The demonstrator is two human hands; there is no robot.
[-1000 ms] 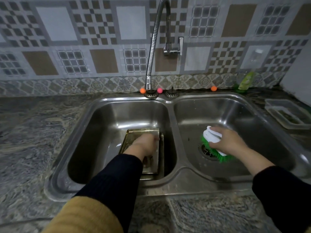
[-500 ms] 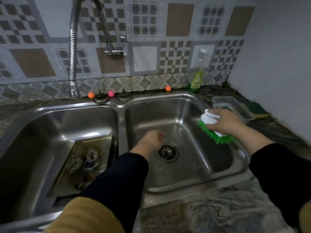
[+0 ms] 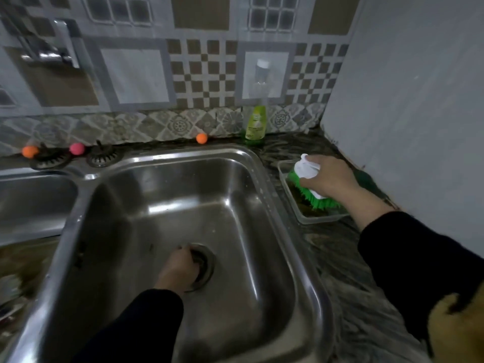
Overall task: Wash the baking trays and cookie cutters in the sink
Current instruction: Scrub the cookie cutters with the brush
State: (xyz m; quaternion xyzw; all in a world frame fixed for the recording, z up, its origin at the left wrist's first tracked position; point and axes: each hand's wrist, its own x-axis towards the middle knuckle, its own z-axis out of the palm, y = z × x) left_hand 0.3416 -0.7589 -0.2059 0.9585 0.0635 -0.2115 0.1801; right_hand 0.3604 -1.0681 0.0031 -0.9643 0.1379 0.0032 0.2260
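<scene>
Patterned wall tiles [image 3: 204,72], dark marbled counter [image 3: 337,247], steel sink [image 3: 235,184]

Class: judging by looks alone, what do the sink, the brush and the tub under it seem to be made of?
Sink: likely stainless steel, brushed grey with bright streaky reflections. Brush: plastic by the look, glossy white body, vivid green bristles. Tub: probably clear plastic, since the counter shows through its thin walls.

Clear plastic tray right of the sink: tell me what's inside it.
The green-bristled scrub brush, held by the right hand, sits in the clear tray. Dark residue shows on its floor; the rest is covered.
</scene>
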